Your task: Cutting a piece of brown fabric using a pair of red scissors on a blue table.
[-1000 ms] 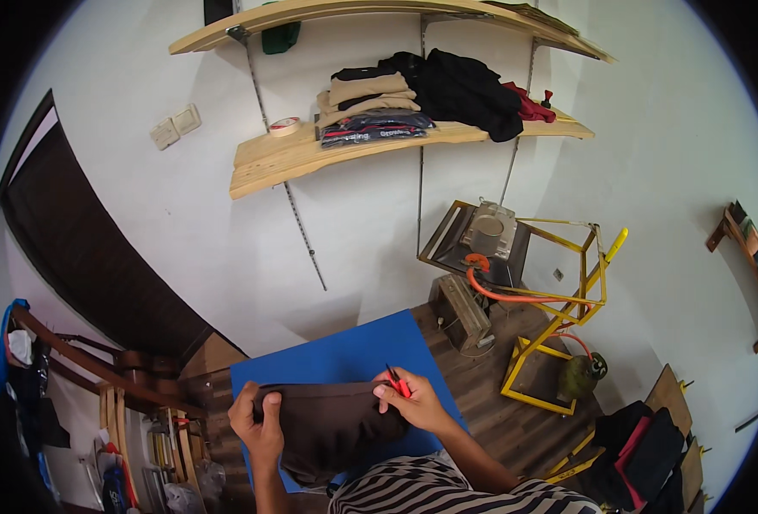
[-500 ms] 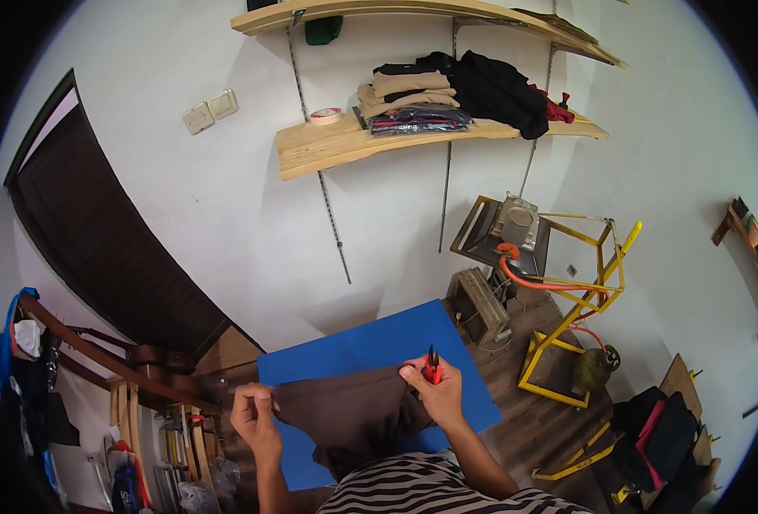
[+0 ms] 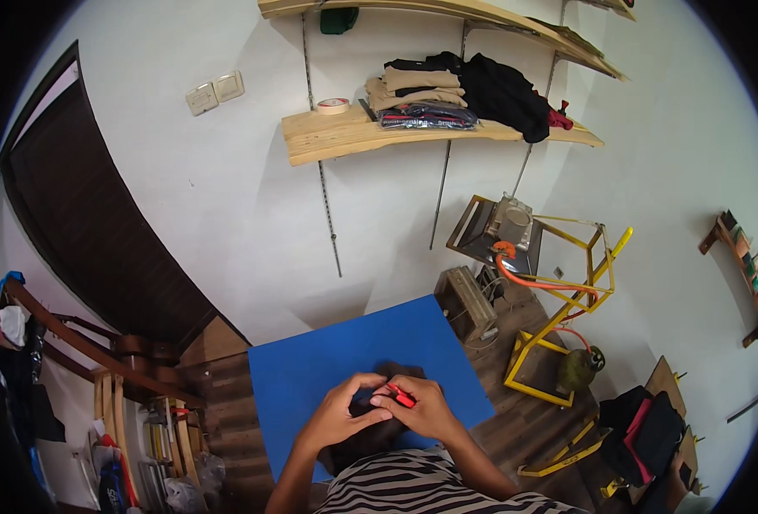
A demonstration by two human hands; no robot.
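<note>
My left hand (image 3: 345, 409) and my right hand (image 3: 421, 410) meet over dark brown fabric (image 3: 357, 448) bunched above a blue table top (image 3: 327, 341). My left fingers are curved around the cloth, partly hiding it. In my right hand are small red-handled snips (image 3: 402, 396), held against the fabric. Much of the cloth lies behind my hands and my striped shirt.
Wooden shelves (image 3: 310, 137) carry folded clothes and tape. A yellow metal frame (image 3: 524, 368) with hoses and a gas cylinder (image 3: 580, 370) stands right. Dark garments (image 3: 658, 437) are stacked lower right, beside what looks like another person's hand (image 3: 677, 487). A wooden rack (image 3: 113, 403) is left.
The fabric, earlier stretched between my hands, is now bunched; both hands have come together, my left moving rightward. The snips, earlier upright, now lie tilted. A hand has appeared at lower right.
</note>
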